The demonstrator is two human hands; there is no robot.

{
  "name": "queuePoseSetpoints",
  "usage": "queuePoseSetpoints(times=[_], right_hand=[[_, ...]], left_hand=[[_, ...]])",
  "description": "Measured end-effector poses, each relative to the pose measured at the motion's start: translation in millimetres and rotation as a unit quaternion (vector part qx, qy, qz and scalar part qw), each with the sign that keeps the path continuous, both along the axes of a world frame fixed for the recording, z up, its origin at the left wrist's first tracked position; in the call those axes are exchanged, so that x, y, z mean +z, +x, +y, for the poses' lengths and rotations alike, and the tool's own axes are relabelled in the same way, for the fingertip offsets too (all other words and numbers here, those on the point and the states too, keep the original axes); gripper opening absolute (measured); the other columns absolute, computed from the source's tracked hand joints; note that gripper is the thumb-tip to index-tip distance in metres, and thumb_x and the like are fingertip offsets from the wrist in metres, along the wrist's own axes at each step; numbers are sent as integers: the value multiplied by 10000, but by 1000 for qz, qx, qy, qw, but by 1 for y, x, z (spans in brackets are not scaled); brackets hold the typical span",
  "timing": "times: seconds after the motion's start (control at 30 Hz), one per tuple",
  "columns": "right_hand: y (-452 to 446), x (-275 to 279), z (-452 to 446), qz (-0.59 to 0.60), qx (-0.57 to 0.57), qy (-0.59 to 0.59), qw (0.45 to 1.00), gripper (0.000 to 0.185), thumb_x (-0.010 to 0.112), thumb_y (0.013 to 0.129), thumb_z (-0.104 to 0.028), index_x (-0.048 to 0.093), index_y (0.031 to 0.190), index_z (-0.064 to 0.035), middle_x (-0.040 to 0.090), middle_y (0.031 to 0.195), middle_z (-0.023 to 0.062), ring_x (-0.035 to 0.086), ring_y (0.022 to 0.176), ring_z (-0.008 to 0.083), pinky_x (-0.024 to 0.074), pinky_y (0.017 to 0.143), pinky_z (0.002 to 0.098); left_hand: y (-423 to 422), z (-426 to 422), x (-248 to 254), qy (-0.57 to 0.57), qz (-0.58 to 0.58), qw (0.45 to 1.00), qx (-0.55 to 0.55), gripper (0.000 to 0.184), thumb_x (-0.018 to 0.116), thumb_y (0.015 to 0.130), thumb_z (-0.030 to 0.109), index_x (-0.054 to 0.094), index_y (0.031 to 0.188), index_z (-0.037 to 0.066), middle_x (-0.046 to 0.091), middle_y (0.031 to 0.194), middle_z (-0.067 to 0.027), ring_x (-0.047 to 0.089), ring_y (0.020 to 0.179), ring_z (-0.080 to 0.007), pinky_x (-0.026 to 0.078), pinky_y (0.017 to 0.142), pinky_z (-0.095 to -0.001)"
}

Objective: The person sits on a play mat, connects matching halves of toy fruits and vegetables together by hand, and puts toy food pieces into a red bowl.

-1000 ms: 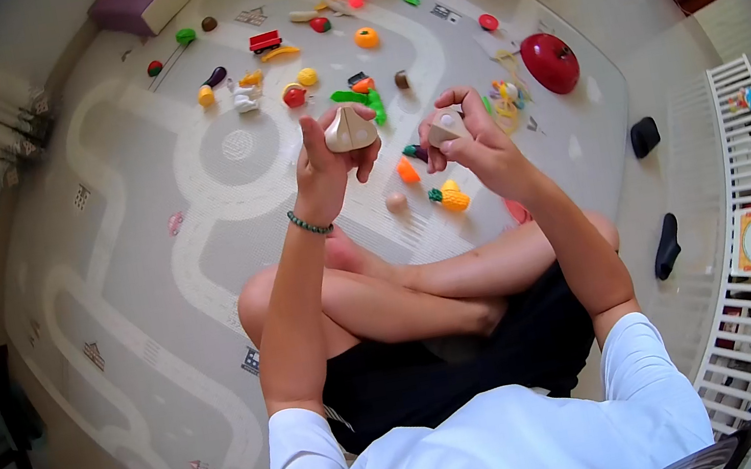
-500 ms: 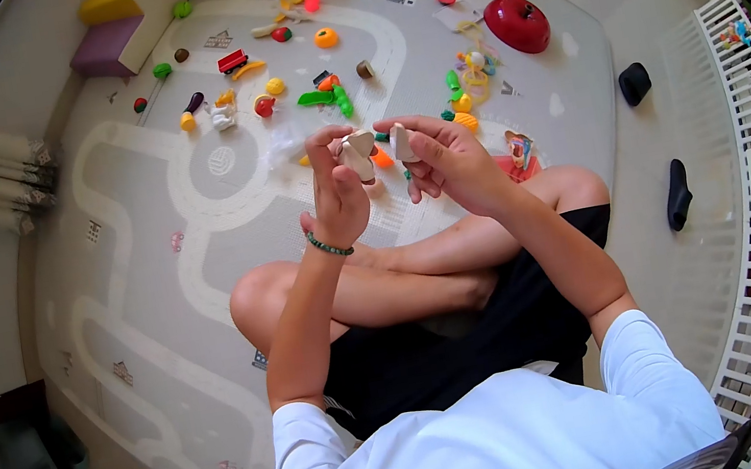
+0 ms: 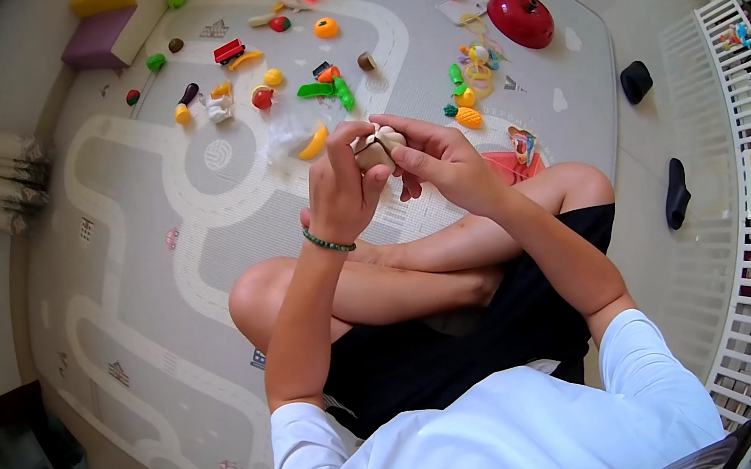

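Note:
My left hand (image 3: 343,185), with a green bead bracelet at the wrist, is closed on a whitish toy piece (image 3: 372,158) that looks like part of a garlic bulb. My right hand (image 3: 442,159) grips a second whitish piece (image 3: 390,139) from the right. Both pieces touch each other between my fingertips, above my crossed legs. A yellow toy banana (image 3: 313,142) beside clear plastic lies on the mat just beyond my left hand.
Toy food lies scattered on the grey road-pattern mat (image 3: 134,275), including green pieces (image 3: 344,93), a toy pineapple (image 3: 468,118) and a red wagon (image 3: 229,51). A red bowl-like object (image 3: 520,19) sits at the right; black slippers (image 3: 677,194) lie beyond the mat.
The two whitish pieces, held apart before, have come together between my hands. My right hand has moved left towards my left hand. The view has shifted, and the banana now shows.

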State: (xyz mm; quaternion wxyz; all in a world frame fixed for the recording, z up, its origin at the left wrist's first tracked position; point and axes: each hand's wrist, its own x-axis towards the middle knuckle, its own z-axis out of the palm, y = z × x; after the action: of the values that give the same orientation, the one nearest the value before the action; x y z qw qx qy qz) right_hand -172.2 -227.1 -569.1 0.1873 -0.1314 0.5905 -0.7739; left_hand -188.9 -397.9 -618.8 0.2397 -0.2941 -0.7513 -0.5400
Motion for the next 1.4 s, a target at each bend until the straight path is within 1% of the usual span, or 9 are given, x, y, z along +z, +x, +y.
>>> queuePoseSetpoints(times=[0.63,0.7,0.77,0.9,0.97,1.1,1.2,1.27,1.4], right_hand=[[-2,-30,-1,-25,-10,-53,998,541,602,950,-290,439,1385,-14,620,926,43,619,708,83,557,634,234],[-2,-33,9,20,10,-36,999,535,596,952,-320,459,1379,-28,615,925,22,603,707,72,523,586,212],[5,-35,13,70,-9,23,997,544,581,956,-362,474,1378,-36,612,901,6,584,713,64,489,585,207],[15,-27,18,120,-41,43,991,605,551,964,-404,414,1425,-37,578,845,7,538,722,64,464,648,218],[15,-30,28,-4,1,-61,998,619,513,979,-422,387,1434,-23,557,857,17,525,724,75,457,670,212],[51,26,31,233,-153,147,949,443,526,975,-284,477,1319,-8,562,890,53,545,746,126,466,726,258],[125,147,58,572,-138,183,787,216,636,847,-142,626,1038,-42,611,908,125,611,801,239,505,708,396],[166,199,53,594,-23,-69,801,306,529,975,-321,666,953,-49,664,949,165,643,859,292,529,763,463],[187,231,32,499,37,-157,851,465,402,1014,-400,660,960,-17,662,977,178,641,853,310,515,817,480]], left_hand=[[14,22,0,118,-136,984,16,392,396,1004,345,615,1080,30,631,825,-157,628,676,-247,479,614,-338],[19,29,1,115,-123,986,-7,334,495,978,335,570,1108,37,637,820,-135,633,671,-212,486,587,-302],[27,39,0,300,-236,910,-160,302,607,934,266,520,1129,53,638,823,-98,627,678,-144,487,555,-239],[26,37,9,231,-280,916,-171,312,666,897,189,501,1122,50,622,861,-39,607,686,-76,477,532,-190],[21,34,-1,213,-271,923,-169,278,640,906,147,499,1124,47,622,876,-30,592,666,-69,476,530,-190],[12,24,3,246,-315,899,-178,173,587,917,113,526,1071,59,647,912,-52,543,614,-49,458,513,-198],[-12,1,-46,204,-299,930,-67,165,600,918,153,539,1054,81,649,903,-33,481,560,-34,412,488,-192],[-14,-10,-58,210,-318,923,-55,165,604,917,160,542,1052,85,646,891,-25,471,556,-30,400,483,-189],[-18,-5,-62,202,-322,925,-22,165,612,918,181,551,1042,90,632,856,-8,440,540,-17,369,466,-186]])
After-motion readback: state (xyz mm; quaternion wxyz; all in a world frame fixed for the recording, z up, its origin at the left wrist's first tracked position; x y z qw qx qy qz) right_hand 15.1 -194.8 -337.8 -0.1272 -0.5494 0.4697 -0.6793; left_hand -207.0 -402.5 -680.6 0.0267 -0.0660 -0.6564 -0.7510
